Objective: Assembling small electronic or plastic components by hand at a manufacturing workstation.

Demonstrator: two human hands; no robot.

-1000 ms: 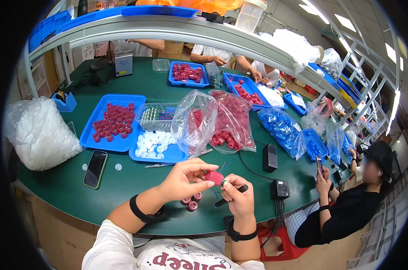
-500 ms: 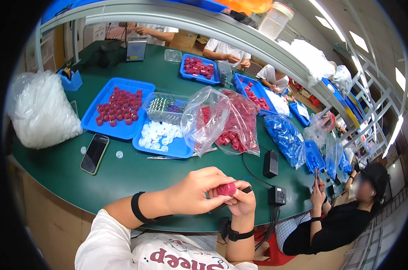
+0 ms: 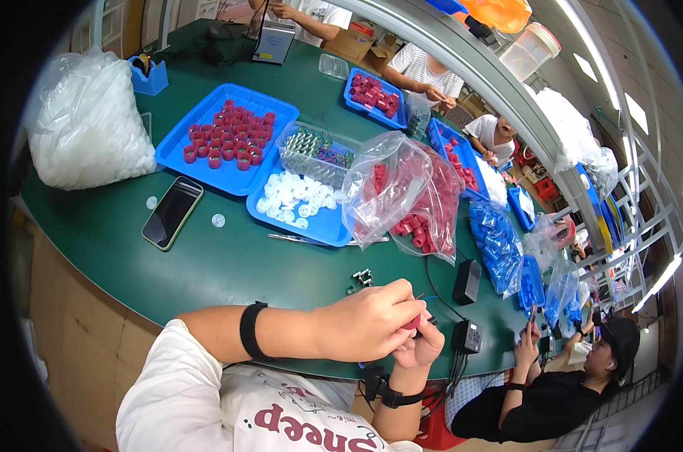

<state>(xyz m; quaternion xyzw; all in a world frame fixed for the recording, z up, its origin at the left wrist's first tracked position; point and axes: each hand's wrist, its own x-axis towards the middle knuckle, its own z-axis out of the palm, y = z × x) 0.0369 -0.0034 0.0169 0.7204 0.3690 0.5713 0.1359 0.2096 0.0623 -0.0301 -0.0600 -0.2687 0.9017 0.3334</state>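
Note:
My left hand (image 3: 372, 320) is closed with its fingertips over a small red plastic cap (image 3: 412, 322), most of which they hide. From below, my right hand (image 3: 418, 348) pinches the same cap near the table's front edge. A thin wire end (image 3: 430, 297) pokes out beside the fingers. Just beyond my left hand, a few small metal parts (image 3: 362, 279) lie on the green table. White discs (image 3: 292, 196) fill a blue tray farther back, and metal tweezers (image 3: 292, 239) rest in front of it.
A blue tray (image 3: 164, 154) of red caps, a clear box (image 3: 311, 169) of springs and small parts, and bags of red caps (image 3: 424, 196) stand beyond. At left lie a phone (image 3: 173, 213) and a bulging white bag (image 3: 93, 124). A black adapter (image 3: 467, 337) sits right. Co-workers sit around.
My left fingers have closed over the red cap, which now shows much less. The small metal parts beyond my hands have come into sight. The whole view has tilted and shifted.

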